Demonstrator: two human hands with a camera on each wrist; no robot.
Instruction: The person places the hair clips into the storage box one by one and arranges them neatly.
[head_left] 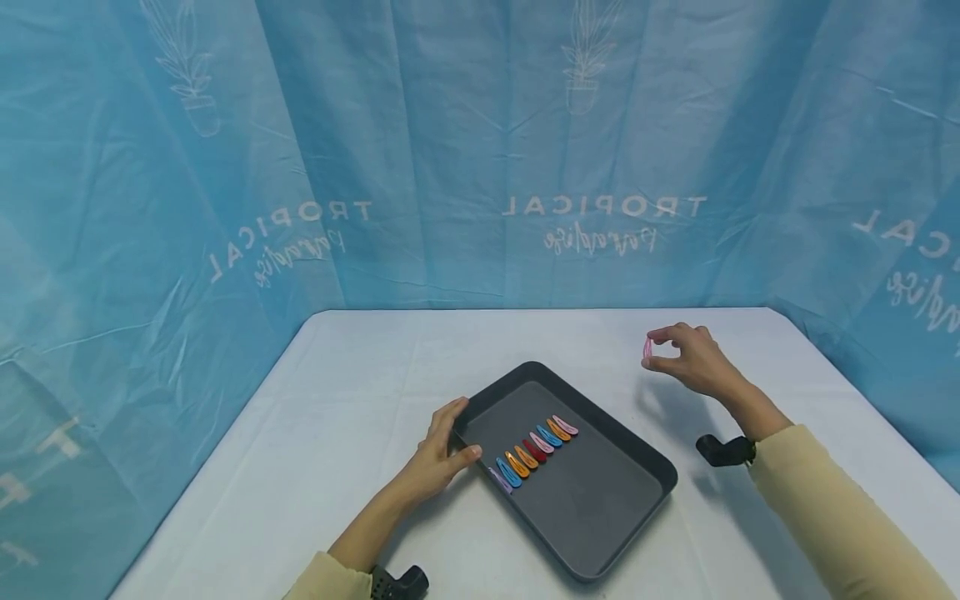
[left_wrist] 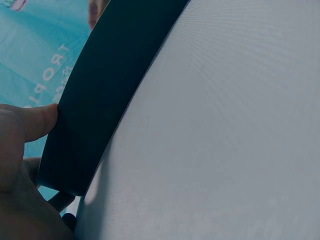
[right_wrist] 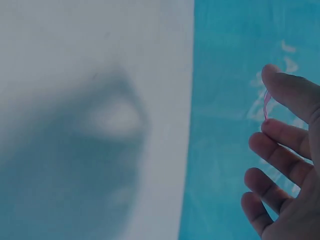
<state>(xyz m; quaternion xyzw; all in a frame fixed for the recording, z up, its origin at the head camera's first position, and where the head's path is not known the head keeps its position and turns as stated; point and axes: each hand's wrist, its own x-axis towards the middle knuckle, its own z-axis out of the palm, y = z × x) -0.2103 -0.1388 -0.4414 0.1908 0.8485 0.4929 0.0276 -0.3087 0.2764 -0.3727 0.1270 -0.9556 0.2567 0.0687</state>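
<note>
A dark grey tray (head_left: 592,508) lies at an angle on the table. In it several snap hair clips (head_left: 531,451) in pink, orange, blue, red and purple form a slanting row along its left part. My left hand (head_left: 435,461) grips the tray's left corner, thumb at the rim; in the left wrist view the thumb (left_wrist: 41,121) touches the tray wall (left_wrist: 100,100). Off to the right, above the table, my right hand (head_left: 693,360) pinches a pink hair clip (head_left: 648,347) between thumb and index finger. The right wrist view shows that clip (right_wrist: 266,105) edge-on, other fingers apart.
A white cloth covers the table (head_left: 360,375). Blue printed curtains (head_left: 465,150) hang behind it and at both sides. Each wrist wears a black camera, such as the right one (head_left: 723,451).
</note>
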